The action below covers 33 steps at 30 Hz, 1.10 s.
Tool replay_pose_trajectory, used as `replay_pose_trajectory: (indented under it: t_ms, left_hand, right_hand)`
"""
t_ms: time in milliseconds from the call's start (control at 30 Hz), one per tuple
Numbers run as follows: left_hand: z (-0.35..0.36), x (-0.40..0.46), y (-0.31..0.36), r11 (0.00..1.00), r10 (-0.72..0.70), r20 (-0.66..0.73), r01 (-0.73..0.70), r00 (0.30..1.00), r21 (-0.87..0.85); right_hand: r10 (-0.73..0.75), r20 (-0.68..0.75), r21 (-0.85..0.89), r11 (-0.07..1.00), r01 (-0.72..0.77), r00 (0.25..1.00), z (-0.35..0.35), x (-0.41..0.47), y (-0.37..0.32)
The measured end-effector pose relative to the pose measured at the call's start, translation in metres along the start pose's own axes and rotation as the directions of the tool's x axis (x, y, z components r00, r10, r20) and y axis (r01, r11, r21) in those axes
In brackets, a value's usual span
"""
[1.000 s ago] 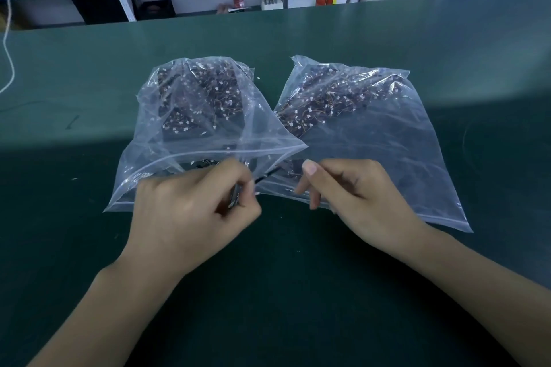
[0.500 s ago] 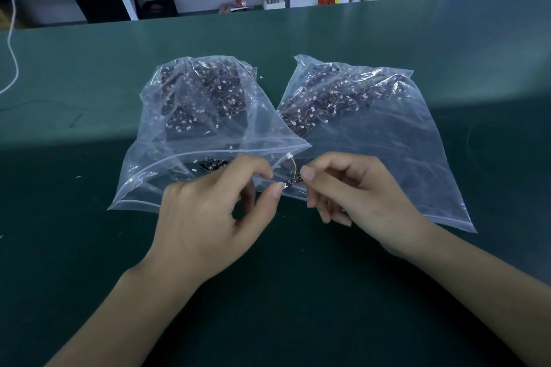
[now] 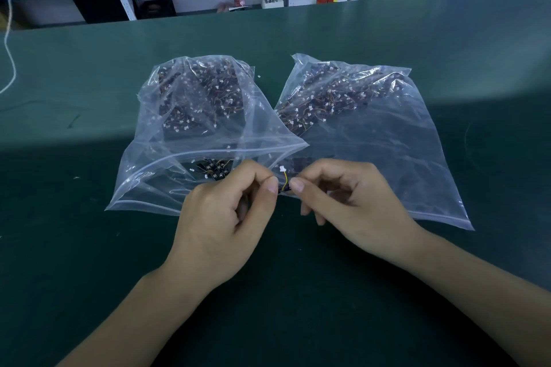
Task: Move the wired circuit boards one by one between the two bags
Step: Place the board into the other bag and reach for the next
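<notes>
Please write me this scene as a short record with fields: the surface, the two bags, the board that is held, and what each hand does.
surface: green table
left bag: clear zip bag, mouth open toward the person, many boards inside
right bag: clear zip bag, lies flat, boards heaped at its far end
held board: small dark wired circuit board with a yellow wire and white plug, between the two hands
left hand: pinches the board
right hand: pinches the board from the other side
</notes>
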<state>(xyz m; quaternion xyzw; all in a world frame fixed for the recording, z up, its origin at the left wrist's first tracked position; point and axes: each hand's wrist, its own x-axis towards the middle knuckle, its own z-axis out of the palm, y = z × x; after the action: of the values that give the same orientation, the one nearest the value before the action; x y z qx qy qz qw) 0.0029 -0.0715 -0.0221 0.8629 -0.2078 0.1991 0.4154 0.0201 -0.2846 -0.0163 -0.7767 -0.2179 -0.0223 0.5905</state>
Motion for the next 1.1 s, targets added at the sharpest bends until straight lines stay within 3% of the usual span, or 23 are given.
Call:
replay_pose_trajectory:
  t_ms: [533,1100]
  left_hand:
    - [0.0013,0.0014,-0.0008,0.998,0.035,0.017,-0.036,0.999,0.056]
    - [0.0017,0.0009,-0.0019,0.998,0.058,0.009,-0.058,0.998,0.034]
  right_hand:
    - [-0.013,-0.057,0.025,1.000,0.014,0.998,-0.0005,0.0009,0.0056]
    - [-0.043,-0.019,-0.024,0.999,0.042,0.999,-0.0018,0.0004,0.0059]
